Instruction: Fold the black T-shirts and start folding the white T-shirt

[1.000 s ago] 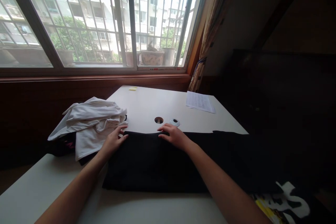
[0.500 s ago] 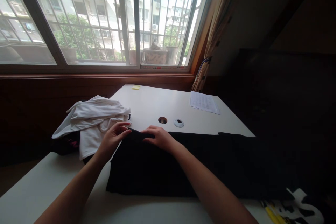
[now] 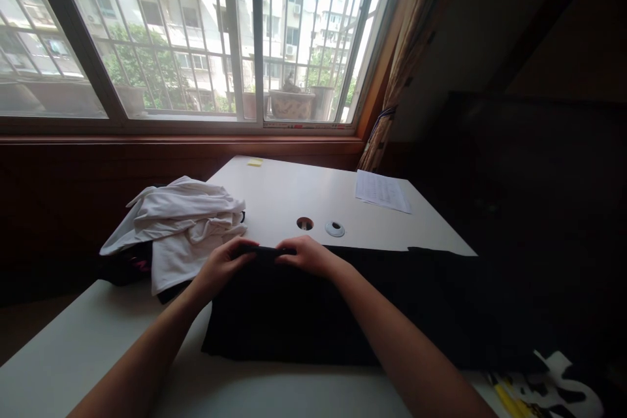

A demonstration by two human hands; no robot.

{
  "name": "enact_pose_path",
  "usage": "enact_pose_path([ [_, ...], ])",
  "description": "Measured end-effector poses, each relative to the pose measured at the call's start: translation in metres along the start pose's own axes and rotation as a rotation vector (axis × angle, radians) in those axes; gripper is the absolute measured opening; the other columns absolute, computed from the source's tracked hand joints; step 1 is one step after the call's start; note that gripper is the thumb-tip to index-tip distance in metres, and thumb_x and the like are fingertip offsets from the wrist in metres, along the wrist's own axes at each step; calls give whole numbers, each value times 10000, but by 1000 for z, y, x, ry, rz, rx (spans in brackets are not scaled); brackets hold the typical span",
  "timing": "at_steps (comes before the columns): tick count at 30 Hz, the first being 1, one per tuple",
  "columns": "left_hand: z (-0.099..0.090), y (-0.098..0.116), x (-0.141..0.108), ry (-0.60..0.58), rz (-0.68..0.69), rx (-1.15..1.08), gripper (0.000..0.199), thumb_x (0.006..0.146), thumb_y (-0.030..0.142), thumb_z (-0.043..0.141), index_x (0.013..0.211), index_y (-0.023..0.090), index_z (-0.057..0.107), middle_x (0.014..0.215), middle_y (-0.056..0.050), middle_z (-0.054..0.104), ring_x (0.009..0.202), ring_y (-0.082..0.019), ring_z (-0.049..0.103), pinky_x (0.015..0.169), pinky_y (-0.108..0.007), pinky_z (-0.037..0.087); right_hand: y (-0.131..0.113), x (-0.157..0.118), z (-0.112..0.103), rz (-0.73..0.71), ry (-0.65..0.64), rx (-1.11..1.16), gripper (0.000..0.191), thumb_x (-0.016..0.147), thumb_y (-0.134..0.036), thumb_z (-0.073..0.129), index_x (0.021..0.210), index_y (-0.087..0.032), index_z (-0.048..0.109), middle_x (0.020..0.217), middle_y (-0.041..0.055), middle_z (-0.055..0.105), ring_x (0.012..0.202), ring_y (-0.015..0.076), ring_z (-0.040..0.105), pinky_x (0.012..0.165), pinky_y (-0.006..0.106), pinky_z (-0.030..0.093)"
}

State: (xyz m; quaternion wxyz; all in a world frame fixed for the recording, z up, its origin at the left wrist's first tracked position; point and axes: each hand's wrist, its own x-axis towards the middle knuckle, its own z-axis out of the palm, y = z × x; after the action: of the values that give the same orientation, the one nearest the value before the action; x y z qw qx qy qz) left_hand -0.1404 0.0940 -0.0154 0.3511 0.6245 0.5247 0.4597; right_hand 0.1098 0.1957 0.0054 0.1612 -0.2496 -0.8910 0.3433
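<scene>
A black garment [image 3: 298,320] lies spread over the white table, too dark to tell its exact kind. My left hand [image 3: 226,264] pinches its far edge near the left corner, thumb and fingers closed on the cloth. A short way to the right, my right hand [image 3: 304,255] grips the same edge, which is lifted a little between the two hands. Just beyond my left hand sits a heap of white clothing [image 3: 183,209], with darker cloth showing under it.
The white table [image 3: 289,189] has a round cable hole [image 3: 304,224] and a loose grommet cover [image 3: 335,228]. Papers [image 3: 383,192] lie at the far right, a yellow note [image 3: 255,162] at the far left. Cloth with white and yellow print [image 3: 563,385] is at the near right.
My left hand has moved right and closed on the garment's edge. My right hand has shifted slightly right and also closed on it. The edge between them is now raised a little.
</scene>
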Motion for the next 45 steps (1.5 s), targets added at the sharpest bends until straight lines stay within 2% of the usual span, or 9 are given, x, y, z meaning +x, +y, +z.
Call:
enact_pose_path([
  [4,-2,-13,4,50,-81,9,358,836,480,692,1066,207,705,971,-45,736,924,-248,682,802,-328,530,25,-18,-22,143,11,-100,305,815,-492,736,1036,-283,755,993,26,749,900,224,678,794,336,518],
  [9,-2,-22,13,30,-192,143,341,786,495,663,929,188,709,756,-10,689,718,-218,648,620,-284,481,55,-40,-49,282,-33,-48,278,827,-504,706,957,-266,764,949,40,744,858,232,681,732,340,529],
  [13,-2,-17,16,39,-144,303,246,762,411,644,877,208,719,771,-11,701,737,-220,643,662,-293,467,67,-54,-61,335,-23,-50,301,797,-498,735,992,-269,752,975,52,736,876,246,672,740,353,518],
  [20,-6,-17,16,61,-146,381,234,753,414,609,848,217,691,789,-15,704,747,-229,639,679,-306,461,79,-81,-81,466,7,-84,305,821,-536,670,855,-237,718,898,49,725,805,234,649,706,345,485],
  [25,-5,-20,18,118,-158,432,243,756,441,586,832,221,656,750,-8,681,717,-229,632,671,-309,453,88,-93,-80,482,127,-83,322,865,-527,600,879,-224,705,893,45,723,829,225,641,746,343,472],
  [35,-2,-27,18,174,-108,555,175,839,405,536,836,245,604,766,-15,685,782,-247,665,721,-311,448,105,-104,-69,458,284,-337,245,897,-472,585,839,-241,645,853,37,707,823,225,631,750,335,447],
  [40,-2,-31,18,165,-79,584,147,878,374,513,866,244,580,783,-26,683,773,-242,661,720,-308,442,109,-108,-65,450,338,-400,244,914,-483,565,880,-250,628,885,38,698,841,229,629,764,345,447],
  [45,-3,-22,14,141,-46,722,100,906,314,510,881,247,579,861,-47,690,825,-243,660,714,-300,427,120,-127,-73,436,375,-482,308,889,-555,589,975,-262,623,982,54,709,904,253,656,825,383,475],
])
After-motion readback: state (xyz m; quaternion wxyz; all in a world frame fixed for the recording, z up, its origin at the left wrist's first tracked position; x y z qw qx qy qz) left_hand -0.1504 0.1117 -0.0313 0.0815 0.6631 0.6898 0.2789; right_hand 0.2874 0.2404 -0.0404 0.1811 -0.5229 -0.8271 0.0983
